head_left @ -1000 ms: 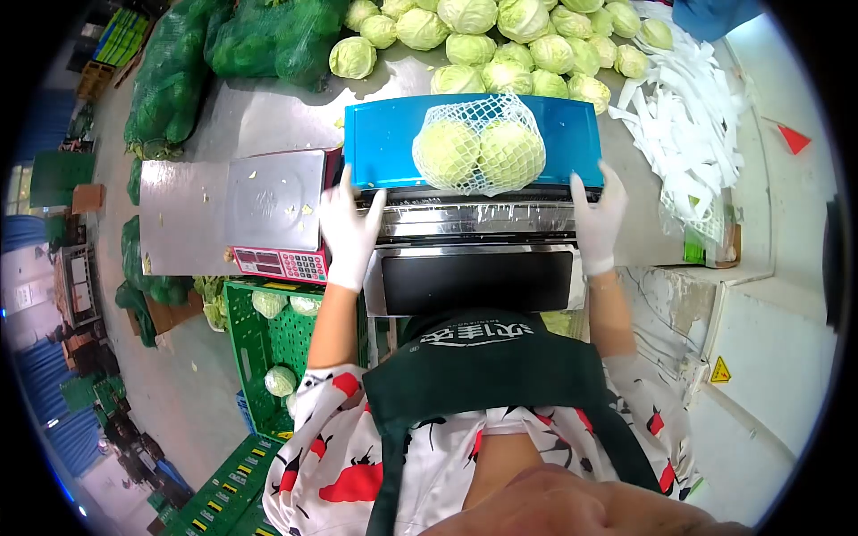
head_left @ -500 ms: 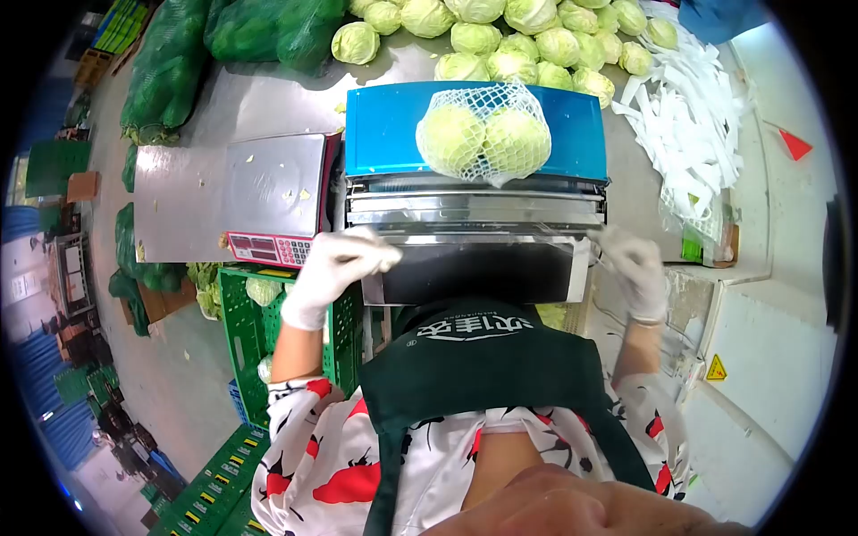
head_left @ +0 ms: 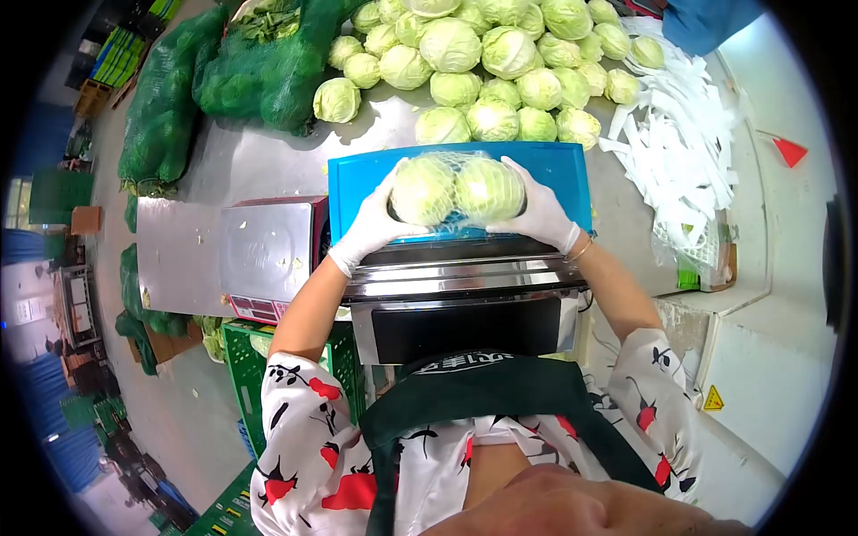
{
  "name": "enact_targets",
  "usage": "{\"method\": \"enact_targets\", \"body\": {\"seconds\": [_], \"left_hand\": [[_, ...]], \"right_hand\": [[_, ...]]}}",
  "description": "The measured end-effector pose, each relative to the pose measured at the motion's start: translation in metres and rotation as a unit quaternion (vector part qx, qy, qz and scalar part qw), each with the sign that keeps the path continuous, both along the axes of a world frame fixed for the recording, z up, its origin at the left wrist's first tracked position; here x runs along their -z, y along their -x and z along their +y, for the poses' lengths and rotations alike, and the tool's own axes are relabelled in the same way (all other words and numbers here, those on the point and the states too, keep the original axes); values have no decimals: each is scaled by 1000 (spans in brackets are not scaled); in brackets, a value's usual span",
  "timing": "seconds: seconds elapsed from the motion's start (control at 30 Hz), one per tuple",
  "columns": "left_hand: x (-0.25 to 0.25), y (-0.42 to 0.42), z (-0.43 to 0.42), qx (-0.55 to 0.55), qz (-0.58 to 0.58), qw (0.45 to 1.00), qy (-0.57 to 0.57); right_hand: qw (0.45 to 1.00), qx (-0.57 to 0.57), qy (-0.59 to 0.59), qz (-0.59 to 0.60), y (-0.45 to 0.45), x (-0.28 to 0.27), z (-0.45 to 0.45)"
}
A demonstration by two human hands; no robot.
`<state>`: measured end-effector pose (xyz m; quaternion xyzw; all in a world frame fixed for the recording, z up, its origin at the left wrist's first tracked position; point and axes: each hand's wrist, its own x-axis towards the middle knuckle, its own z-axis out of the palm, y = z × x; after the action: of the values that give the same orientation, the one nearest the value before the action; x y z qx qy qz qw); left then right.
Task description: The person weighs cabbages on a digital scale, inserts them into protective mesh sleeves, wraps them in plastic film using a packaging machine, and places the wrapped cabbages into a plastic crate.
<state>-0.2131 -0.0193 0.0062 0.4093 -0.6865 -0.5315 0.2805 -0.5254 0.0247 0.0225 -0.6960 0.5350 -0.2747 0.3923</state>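
Two pale green cabbages [head_left: 424, 191] in a white mesh net lie side by side on the blue top [head_left: 556, 192] of a wrapping machine. My left hand [head_left: 375, 219], in a white glove, is cupped around the left cabbage. On the opposite side, my right hand [head_left: 540, 213], gloved too, curves around the right cabbage. Both hands press inward on the netted pair, fingers at the far sides. A shiny layer like clear film shows over the net; its edges are hard to make out. Metal bars [head_left: 465, 275] run along the machine in front of my wrists.
Loose cabbages [head_left: 509, 51] are piled behind the machine. Green net sacks [head_left: 165, 112] lie at the back left. A scale [head_left: 266, 250] stands left of the machine, above a green crate [head_left: 246, 357]. White net sleeves [head_left: 684, 134] are heaped at the right.
My hands have moved forward and inward from the machine's front edge, where they were pinched, to the sides of the netted cabbages. The view has shifted, showing more of the far table.
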Motion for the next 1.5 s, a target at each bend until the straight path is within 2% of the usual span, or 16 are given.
{"method": "enact_targets", "body": {"seconds": [0.13,0.27,0.37,0.47,0.63,0.67,0.73,0.83,0.93,0.97,1.07,1.2,1.27,1.33,1.4,1.5], "left_hand": [[-12,-2,18,-56,195,960,-193],[-40,-20,66,-48,133,949,-283],[-65,-37,136,8,109,881,-461],[-35,-52,201,75,87,843,-525],[11,-41,211,-7,61,763,-644],[18,-43,214,17,49,749,-661],[13,-46,224,0,104,742,-662],[2,-61,239,-10,156,755,-636],[13,-58,279,-69,35,939,-336],[4,-59,282,-42,-212,974,-63],[19,-69,282,-86,-183,966,163],[-9,-64,251,-292,-42,949,-113],[19,-78,264,-228,56,921,-312],[76,-76,307,-150,55,962,-222],[94,-60,324,-10,-117,928,-355],[113,-25,333,-52,18,937,-345]], "right_hand": [[954,47,-85,-283,-25,-5,12],[907,82,-283,-302,-28,-57,69],[887,56,-403,-219,-29,-83,137],[861,54,-490,-128,-26,-42,207],[751,75,-613,-235,-35,7,203],[661,54,-665,-343,-26,44,206],[660,61,-649,-373,-32,-2,195],[639,109,-633,-424,0,31,234],[896,114,-382,-196,-4,30,274],[988,95,-119,-7,-8,32,286],[967,183,-168,-59,-4,55,301],[951,258,-161,-57,5,59,282],[955,211,-197,-69,18,57,284],[949,171,-250,-91,11,49,294],[936,145,-298,-123,2,41,298],[899,133,-360,-210,-13,25,290]]}}
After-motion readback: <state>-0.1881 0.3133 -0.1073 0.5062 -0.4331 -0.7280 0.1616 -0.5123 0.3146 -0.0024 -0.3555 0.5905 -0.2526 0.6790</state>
